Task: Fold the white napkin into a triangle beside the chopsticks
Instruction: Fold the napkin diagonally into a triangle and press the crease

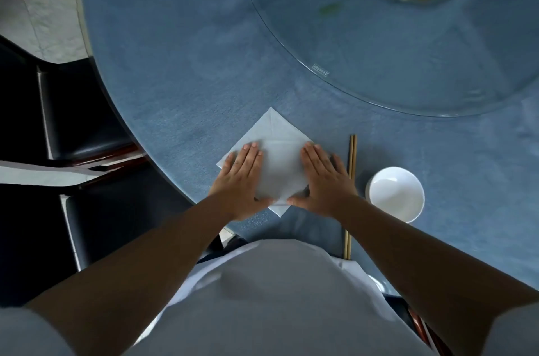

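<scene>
A round table [180, 87] covered in blue cloth is filling my view, with pale floor tiles and dark chairs [84, 122] showing past its left edge.

My left hand [243, 178] is lying flat, fingers [251, 153] stretched out and together, gripping nothing, just pressing on the left part of the white napkin [277, 163]. My right hand [323, 178] is lying the same way on the napkin's right part, palm down, fingers [313, 156] extended and holding nothing. The two thumbs are pointing inward toward each other near the napkin's near corner.

The napkin is sitting as a diamond between and under both hands, its far corner pointing away from me beyond the fingertips, its near corner poking out just below the thumbs. My palms are hiding its side corners in part, and I cannot tell how many layers it has.

The chopsticks [352, 157] are lying just right of the right hand, running toward me; my right forearm is covering their middle stretch. A white bowl [395, 194] is sitting just right of them. Farther off, a glass turntable [379, 49] is being cut off by the top and right edges, its hub blurred.
</scene>
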Demonstrator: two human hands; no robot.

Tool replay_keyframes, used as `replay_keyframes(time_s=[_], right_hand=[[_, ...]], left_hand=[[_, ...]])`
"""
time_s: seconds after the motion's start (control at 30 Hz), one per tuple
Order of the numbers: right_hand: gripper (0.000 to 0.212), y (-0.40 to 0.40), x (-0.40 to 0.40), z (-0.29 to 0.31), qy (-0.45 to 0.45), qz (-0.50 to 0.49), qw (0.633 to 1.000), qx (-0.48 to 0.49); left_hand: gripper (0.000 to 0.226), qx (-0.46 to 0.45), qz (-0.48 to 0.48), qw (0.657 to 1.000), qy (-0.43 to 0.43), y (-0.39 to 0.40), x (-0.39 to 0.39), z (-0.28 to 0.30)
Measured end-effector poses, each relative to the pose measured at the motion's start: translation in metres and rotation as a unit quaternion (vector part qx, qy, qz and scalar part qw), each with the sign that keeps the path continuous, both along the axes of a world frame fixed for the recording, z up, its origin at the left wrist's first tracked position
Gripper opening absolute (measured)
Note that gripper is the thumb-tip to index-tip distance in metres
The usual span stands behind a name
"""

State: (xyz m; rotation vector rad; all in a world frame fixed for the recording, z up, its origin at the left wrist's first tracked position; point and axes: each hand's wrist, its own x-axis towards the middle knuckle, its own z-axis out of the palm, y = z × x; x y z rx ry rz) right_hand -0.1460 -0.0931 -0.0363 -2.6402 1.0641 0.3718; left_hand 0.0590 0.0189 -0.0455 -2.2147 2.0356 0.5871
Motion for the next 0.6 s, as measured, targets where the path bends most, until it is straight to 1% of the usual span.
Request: replay_keyframes(time_s=[0.07, 0.13, 0.23, 0.3, 0.33, 0.4, 0.43, 0.47, 0.6], right_hand=[[0.122, -0.002, -0.005, 0.002, 0.006, -0.003, 1.000, 0.000], [0.123, -0.003, -0.007, 0.004, 0.009, -0.004, 1.000, 0.003], [0.121, 0.004, -0.007, 0.007, 0.003, 0.006, 1.000, 0.006], [0.114, 0.012, -0.008, 0.008, -0.010, 0.025, 1.000, 0.004], [0.110, 0.017, -0.010, 0.009, -0.018, 0.036, 0.999, 0.004], [0.101, 0.024, -0.014, 0.010, -0.034, 0.056, 0.998, 0.002], [0.098, 0.027, -0.017, 0.011, -0.039, 0.059, 0.998, 0.004], [0.095, 0.030, -0.019, 0.011, -0.041, 0.055, 0.998, 0.007], [0.085, 0.038, -0.026, 0.012, -0.038, 0.026, 0.999, 0.000]], left_hand=[[0.118, 0.005, 0.000, 1.000, 0.003, 0.001, 0.002, 0.001], [0.123, -0.005, -0.003, 1.000, 0.001, 0.004, 0.001, 0.002], [0.120, -0.034, -0.014, 0.999, -0.001, 0.012, -0.004, 0.006], [0.104, -0.075, -0.043, 0.996, 0.003, 0.017, -0.009, 0.009], [0.089, -0.106, -0.072, 0.992, 0.010, 0.019, -0.013, 0.011], [0.050, -0.172, -0.149, 0.974, 0.011, 0.022, -0.021, 0.014], [0.032, -0.190, -0.180, 0.965, 0.007, 0.023, -0.024, 0.015], [0.022, -0.193, -0.195, 0.962, 0.001, 0.023, -0.027, 0.017], [0.016, -0.184, -0.186, 0.965, -0.026, 0.021, -0.032, 0.024]])
